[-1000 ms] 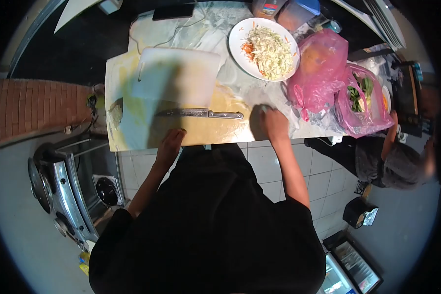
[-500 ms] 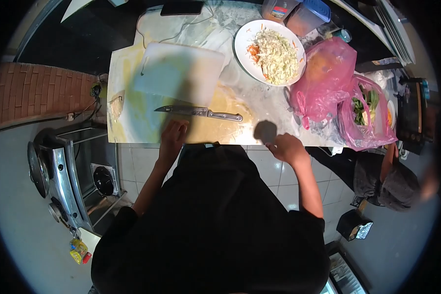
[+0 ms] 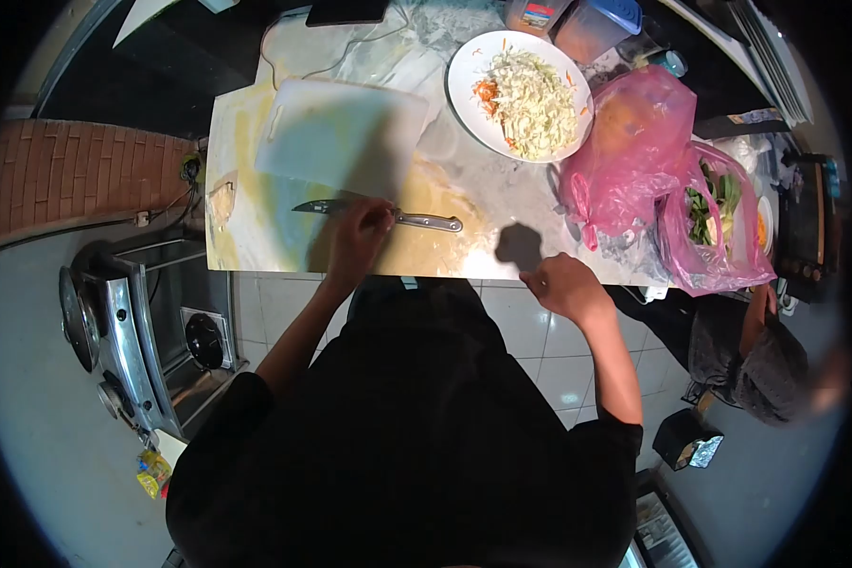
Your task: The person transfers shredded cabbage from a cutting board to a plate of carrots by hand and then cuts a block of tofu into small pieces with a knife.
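Note:
A knife (image 3: 428, 221) with a metal handle lies on the table, its blade pointing left. My left hand (image 3: 358, 237) is over the knife where blade and handle meet, thumb and fingers curled together; I cannot tell what they hold, if anything. By the front edge of the table my right hand (image 3: 570, 286) is loosely closed, its palm side hidden, with its shadow just beyond the fingers. Behind the knife lies a white cutting board (image 3: 341, 133). A white plate (image 3: 466, 90) holds shredded cabbage (image 3: 537, 104) and some shredded carrot (image 3: 486, 92).
Pink plastic bags (image 3: 634, 142) stand at the right, one open with leafy greens (image 3: 715, 204) inside. Plastic containers (image 3: 596, 30) are at the back. A person's arm (image 3: 755, 322) shows at far right. A metal stove (image 3: 123, 331) is at left.
My left hand has moved up and to the right, from in front of the knife to over it. My right hand has shifted slightly to the right.

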Demonstrator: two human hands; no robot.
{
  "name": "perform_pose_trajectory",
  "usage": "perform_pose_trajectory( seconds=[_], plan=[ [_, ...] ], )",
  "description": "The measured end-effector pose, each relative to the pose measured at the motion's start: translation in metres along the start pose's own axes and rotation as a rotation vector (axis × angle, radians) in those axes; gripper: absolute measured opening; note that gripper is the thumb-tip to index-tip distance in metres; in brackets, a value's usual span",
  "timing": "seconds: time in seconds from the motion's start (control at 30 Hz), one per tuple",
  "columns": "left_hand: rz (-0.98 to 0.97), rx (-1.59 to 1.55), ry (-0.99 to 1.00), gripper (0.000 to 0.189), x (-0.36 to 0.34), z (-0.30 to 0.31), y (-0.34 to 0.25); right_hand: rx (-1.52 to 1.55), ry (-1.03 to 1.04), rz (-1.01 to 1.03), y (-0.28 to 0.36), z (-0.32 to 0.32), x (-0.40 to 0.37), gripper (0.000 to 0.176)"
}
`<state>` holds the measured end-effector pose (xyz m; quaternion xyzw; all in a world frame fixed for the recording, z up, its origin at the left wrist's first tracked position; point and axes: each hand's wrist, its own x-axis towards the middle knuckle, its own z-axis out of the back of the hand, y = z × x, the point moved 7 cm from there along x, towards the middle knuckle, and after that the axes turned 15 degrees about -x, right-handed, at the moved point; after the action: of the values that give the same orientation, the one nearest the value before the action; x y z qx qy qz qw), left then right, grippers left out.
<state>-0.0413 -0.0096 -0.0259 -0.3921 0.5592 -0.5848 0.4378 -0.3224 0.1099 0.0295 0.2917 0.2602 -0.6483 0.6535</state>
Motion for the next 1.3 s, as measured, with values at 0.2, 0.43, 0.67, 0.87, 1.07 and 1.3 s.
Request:
perform_pose_trajectory(
  seconds=[0.2,0.43,0.67,0.87,1.07,1.3],
  plan=[
    [-0.133,-0.064,0.346,0.018,0.077,-0.116,-0.046,0.203,-0.552,0.109,0.015,0.024,0.041,0.027],
    [-0.609,0.23,0.66,0.031,0.09,-0.172,-0.125,0.156,-0.503,0.149,0.039,0.022,0.072,0.029],
    [-0.217,0.21,0.104,0.028,0.079,0.015,-0.019,-0.001,-0.203,-0.09,0.013,0.026,0.041,0.034],
    [-0.055,0.296,-0.346,0.026,-0.007,0.135,0.019,0.205,-0.742,0.377,0.072,0.107,0.123,0.023],
    [-0.005,0.319,-0.564,0.024,-0.053,0.169,0.034,0.27,-0.971,0.546,0.099,0.188,0.269,0.034],
    [0.022,0.191,-0.688,0.025,-0.07,0.174,0.056,0.01,-0.973,0.535,0.134,0.198,0.349,0.029]
  ],
)
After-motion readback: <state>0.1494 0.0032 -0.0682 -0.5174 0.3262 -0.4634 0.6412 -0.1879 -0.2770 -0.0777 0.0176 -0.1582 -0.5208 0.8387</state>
